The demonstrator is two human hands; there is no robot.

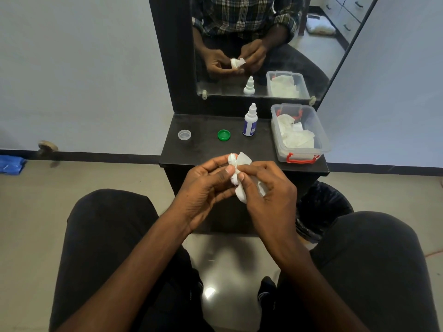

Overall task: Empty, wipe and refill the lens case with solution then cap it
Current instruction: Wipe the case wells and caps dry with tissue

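Note:
My left hand [206, 185] grips the white lens case [232, 161] upright in front of the black shelf's near edge. My right hand [268, 188] pinches a white tissue [241, 194] and presses it against the case. Much of the case is hidden by my fingers and the tissue. On the shelf a green cap [224, 135] and a clear cap [184, 134] lie apart from the case. The white solution bottle [250, 121] with a blue label stands capped behind them.
A clear plastic box [322, 140] with red latches holds crumpled tissues at the right of the black shelf [203, 152]. A mirror [323, 56] rises behind. A bin with a black liner [321, 207] stands on the floor to the right of my knees.

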